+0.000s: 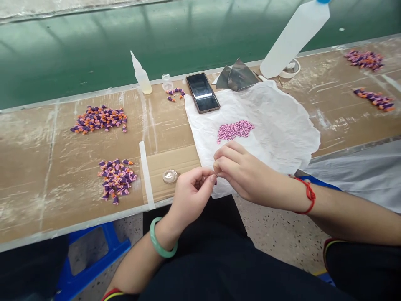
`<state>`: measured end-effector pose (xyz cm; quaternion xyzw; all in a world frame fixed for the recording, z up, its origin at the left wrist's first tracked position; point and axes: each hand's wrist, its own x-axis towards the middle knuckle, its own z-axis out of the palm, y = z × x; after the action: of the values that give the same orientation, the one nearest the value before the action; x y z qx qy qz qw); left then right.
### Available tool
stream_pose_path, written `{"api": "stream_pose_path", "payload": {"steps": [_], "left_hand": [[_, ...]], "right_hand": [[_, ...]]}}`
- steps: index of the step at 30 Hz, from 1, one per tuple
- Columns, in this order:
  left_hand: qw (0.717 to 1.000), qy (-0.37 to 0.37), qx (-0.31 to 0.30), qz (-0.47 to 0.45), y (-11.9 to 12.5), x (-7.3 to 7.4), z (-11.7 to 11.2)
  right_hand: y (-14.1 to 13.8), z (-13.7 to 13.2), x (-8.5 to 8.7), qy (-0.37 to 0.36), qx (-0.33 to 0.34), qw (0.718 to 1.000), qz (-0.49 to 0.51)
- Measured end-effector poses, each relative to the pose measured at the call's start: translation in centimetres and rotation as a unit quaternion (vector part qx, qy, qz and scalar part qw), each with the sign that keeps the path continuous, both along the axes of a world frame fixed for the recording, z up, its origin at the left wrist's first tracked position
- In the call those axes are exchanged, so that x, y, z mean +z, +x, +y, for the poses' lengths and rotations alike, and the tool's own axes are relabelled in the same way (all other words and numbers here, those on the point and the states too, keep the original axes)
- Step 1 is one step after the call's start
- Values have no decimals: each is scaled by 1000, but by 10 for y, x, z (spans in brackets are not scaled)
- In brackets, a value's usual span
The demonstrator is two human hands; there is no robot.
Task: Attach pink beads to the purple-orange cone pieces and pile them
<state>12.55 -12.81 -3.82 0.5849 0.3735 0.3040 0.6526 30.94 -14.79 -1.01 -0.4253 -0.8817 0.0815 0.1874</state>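
My left hand [194, 190], with a green bangle on its wrist, is closed in a pinch at the table's front edge. Against its fingertips press the pinched fingers of my right hand [239, 169], which has a red cord bracelet. Something small and dark shows between the fingertips, too small to name. Just beyond my hands, a pile of tiny pink patterned pieces [235, 130] lies on a white cloth [275, 121]. Left of my left hand sits a small clear round dish [169, 176] on a piece of cardboard [169, 161].
Purple-and-orange pieces lie in a back-left heap [100, 119], a front-left heap [117, 179] and right-hand heaps [365, 59]. A phone [203, 93], a dropper bottle [142, 77], a large white bottle [296, 37] and a tape roll [291, 69] line the back. A blue stool [94, 259] stands below.
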Motion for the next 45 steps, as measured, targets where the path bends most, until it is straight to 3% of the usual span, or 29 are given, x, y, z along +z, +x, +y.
{"api": "stream_pose_path", "payload": {"steps": [8, 11, 16, 27, 33, 37, 45], "left_hand": [[999, -11, 29, -17, 2, -2, -2], [998, -27, 38, -37, 0, 0, -3], [998, -32, 39, -44, -5, 4, -6], [997, -47, 2, -54, -12, 6, -3], [994, -67, 38, -83, -35, 3, -8], [991, -97, 67, -64, -63, -2, -16], [986, -116, 119, -28, -92, -13, -20]], "right_hand": [[-9, -4, 5, 34, -13, 999, -20], [-10, -6, 9, -33, -50, 995, 78], [-9, -10, 15, -197, -104, 959, 172], [-13, -6, 17, -236, -77, 952, 181], [-18, 3, 18, -178, -32, 975, 129], [-33, 26, 13, -142, 18, 986, 86], [-80, 73, 11, -202, 31, 968, -144]]}}
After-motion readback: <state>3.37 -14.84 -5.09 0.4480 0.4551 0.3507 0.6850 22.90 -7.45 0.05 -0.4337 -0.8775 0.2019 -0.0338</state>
